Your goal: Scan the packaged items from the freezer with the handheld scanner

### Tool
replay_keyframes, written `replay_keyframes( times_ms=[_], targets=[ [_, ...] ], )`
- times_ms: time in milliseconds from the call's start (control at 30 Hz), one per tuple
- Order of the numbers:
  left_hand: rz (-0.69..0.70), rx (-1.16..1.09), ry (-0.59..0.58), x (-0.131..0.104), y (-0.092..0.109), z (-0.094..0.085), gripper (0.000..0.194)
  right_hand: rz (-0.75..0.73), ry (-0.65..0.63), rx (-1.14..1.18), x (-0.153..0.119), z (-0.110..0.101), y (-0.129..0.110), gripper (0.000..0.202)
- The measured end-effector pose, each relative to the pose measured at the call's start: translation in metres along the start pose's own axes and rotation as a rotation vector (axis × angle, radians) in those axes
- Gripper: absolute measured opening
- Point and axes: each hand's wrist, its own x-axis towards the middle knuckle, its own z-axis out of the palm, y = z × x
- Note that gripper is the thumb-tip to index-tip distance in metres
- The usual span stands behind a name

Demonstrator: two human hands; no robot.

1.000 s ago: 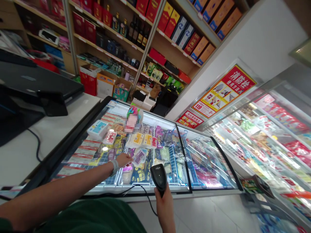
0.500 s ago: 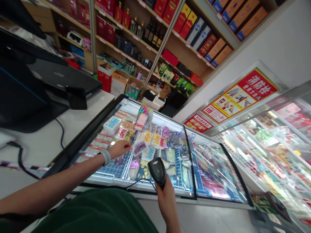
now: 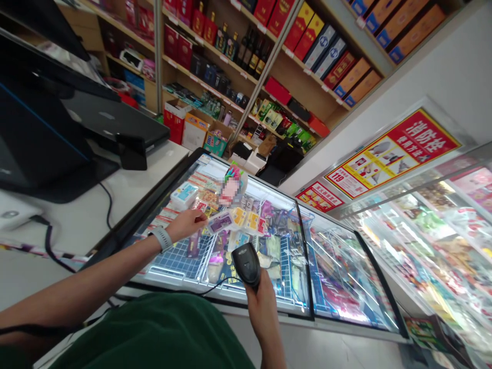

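My left hand (image 3: 187,224), with a grey watch band at the wrist, pinches the left edge of a clear plastic pack with a purple label (image 3: 220,222). Beside that pack lie a yellow-labelled pack (image 3: 239,217), a yellow-and-red pack (image 3: 253,223) and a blue-labelled pack (image 3: 239,239), all on the freezer's glass top. Wrapped in my right hand (image 3: 264,307) is the handle of a black barcode scanner (image 3: 246,263), its head over the glass and a cable trailing left. A white-and-blue pack (image 3: 184,195) sits farther left.
The chest freezer (image 3: 312,266) has a dark frame and holds bagged goods in wire baskets. A counter (image 3: 77,218) with a black terminal (image 3: 42,138) stands at left. Stocked shelves (image 3: 215,61) line the back, and a red fire-hydrant sign (image 3: 392,154) hangs on the wall.
My left hand has shifted the purple-labelled pack slightly away from me, closer to the yellow-labelled one. The scanner has turned slightly in my right hand. The view has shifted a little.
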Motion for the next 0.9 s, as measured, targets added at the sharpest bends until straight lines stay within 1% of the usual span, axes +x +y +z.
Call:
replay_keyframes(
  times_ms=[167, 433, 567, 767, 900],
  targets=[
    [0.021, 0.013, 0.032, 0.0001, -0.0035, -0.0008, 0.024, -0.023, 0.007, -0.014, 0.001, 0.0006, -0.0035, 0.033],
    [0.072, 0.006, 0.035, -0.0023, -0.0039, -0.0031, 0.028, -0.047, -0.019, -0.023, 0.0016, 0.0073, 0.0058, 0.035],
    [0.078, -0.007, 0.038, -0.0028, -0.0044, -0.0027, 0.026, -0.052, -0.047, -0.005, 0.0025, 0.0069, 0.0052, 0.037],
    [0.054, -0.068, 0.047, -0.0033, -0.0043, -0.0029, 0.023, -0.042, -0.071, 0.009, 0.0036, 0.0045, -0.0002, 0.036],
    [-0.014, -0.15, 0.063, -0.003, -0.008, -0.0012, 0.019, -0.037, -0.06, 0.025, 0.0028, 0.0068, 0.001, 0.035]
  ],
)
